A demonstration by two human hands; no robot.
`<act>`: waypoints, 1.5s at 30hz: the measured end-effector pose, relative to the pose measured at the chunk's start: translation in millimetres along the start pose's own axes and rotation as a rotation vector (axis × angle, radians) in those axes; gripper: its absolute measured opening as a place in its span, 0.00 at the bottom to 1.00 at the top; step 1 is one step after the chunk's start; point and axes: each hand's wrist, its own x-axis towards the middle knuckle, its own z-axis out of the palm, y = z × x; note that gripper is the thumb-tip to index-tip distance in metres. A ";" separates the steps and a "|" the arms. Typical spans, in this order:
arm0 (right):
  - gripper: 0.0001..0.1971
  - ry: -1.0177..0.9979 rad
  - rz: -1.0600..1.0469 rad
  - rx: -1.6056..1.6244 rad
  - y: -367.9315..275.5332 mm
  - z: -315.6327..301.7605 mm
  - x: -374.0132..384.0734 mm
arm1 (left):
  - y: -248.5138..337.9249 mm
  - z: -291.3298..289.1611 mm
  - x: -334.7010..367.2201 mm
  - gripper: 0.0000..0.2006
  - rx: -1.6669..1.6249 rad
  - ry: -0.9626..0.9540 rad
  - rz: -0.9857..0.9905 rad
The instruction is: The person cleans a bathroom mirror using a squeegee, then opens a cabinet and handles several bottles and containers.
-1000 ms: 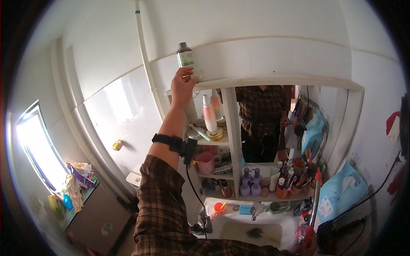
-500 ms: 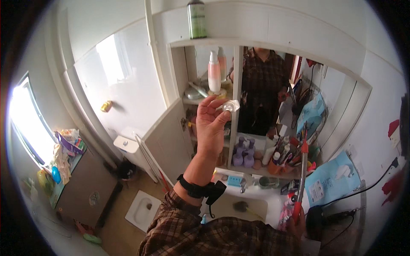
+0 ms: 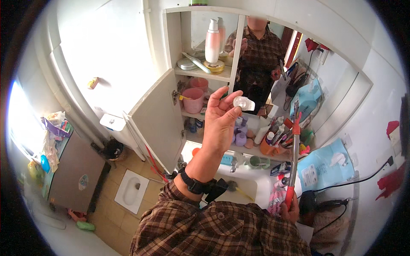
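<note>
My left hand (image 3: pixel 218 127) is raised in front of the cabinet, palm side partly showing. Its thumb and fingers pinch a small, clear-white plastic piece (image 3: pixel 244 103) with a round middle; its exact kind does not show. Low on the right, my right hand (image 3: pixel 291 212) grips the red handle of a silver pole (image 3: pixel 294 158), which points up and has a red fitting at its top. Behind my left hand, the mirror cabinet's white door (image 3: pixel 153 118) hangs open. A pink-and-white pump bottle (image 3: pixel 212 45) and pink cups (image 3: pixel 192 100) stand on its shelves.
Below lies a white washbasin (image 3: pixel 261 184) with a brush in it. Toiletries crowd the ledge, including an orange cup (image 3: pixel 270 146). Blue packs (image 3: pixel 326 164) and a hair dryer (image 3: pixel 308 204) are at right. On the left are a squat toilet (image 3: pixel 131 191) and a grey cabinet (image 3: pixel 79 170).
The view has tilted downward, so the cabinet shelves and basin show more fully. My left hand still pinches the plastic piece, now further right in view. My right hand keeps its grip on the pole.
</note>
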 end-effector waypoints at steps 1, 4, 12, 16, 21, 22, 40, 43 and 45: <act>0.28 0.005 0.003 -0.003 -5.7 2.8 -0.2 | -1.8 -0.8 0.0 0.24 -0.021 0.000 -0.010; 0.28 0.014 0.014 0.053 -12.9 3.4 -1.2 | -3.0 -1.3 -1.1 0.24 -0.032 0.016 -0.033; 0.30 -0.013 0.076 0.124 -21.6 9.9 -2.5 | -7.7 -7.7 -2.2 0.22 -0.023 -0.002 -0.074; 0.30 -0.026 0.039 0.059 -15.6 8.5 0.1 | -6.2 -11.7 -2.6 0.21 -0.003 0.003 -0.078; 0.28 0.027 -0.090 -0.234 25.7 -2.3 0.5 | -6.0 -14.2 -3.3 0.22 -0.023 0.005 -0.074; 0.28 0.020 -0.090 -0.233 10.6 4.7 3.9 | -6.0 -16.4 -3.8 0.22 -0.018 0.010 -0.071; 0.29 -0.070 -0.004 -0.006 -23.7 18.1 7.7 | -5.5 -27.4 -7.7 0.22 -0.019 0.077 -0.071; 0.30 -0.066 -0.013 -0.020 -23.0 19.4 5.8 | -3.2 -24.9 -10.1 0.17 -0.044 0.075 -0.088; 0.29 -0.050 -0.004 0.001 -26.5 22.3 3.9 | -5.8 -33.3 -10.5 0.15 -0.162 0.048 -0.155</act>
